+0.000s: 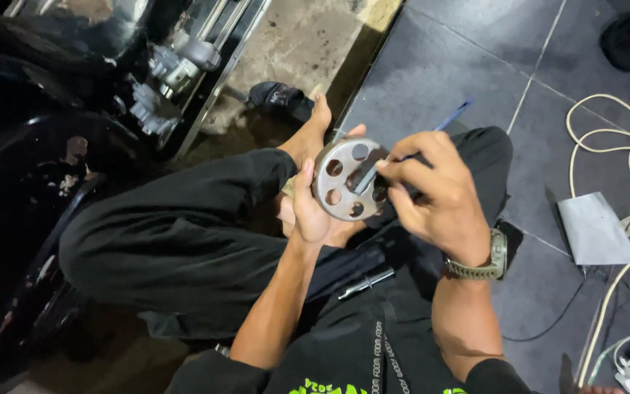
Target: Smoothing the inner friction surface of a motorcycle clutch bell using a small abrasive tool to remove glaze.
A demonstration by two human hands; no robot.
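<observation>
While the left hand [313, 211] cups a round metal disc [345, 179] from below and behind, its thumb lies along the disc's left rim and its fingertips show past the upper edge, so the hand is closed around the part. The disc, pierced by a ring of round holes, is held tilted above the person's lap, its face turned toward the camera. The right hand [437, 191] grips a slim tool with a blue handle [452, 117] between thumb and fingers; the tool's dark tip touches the disc near its centre, and the handle slants up and to the right past the knuckles. A khaki wristwatch [484, 263] circles the right wrist. Beneath both hands lie the crossed legs in black trousers [184, 226], with a bare foot [308, 135] just beyond the disc. A short metal rod [366, 283] rests on the lap, near the left forearm. On the dark tiled floor [475, 51] to the right lie a grey sheet [596, 230] and pale coiled cables [621, 146].
</observation>
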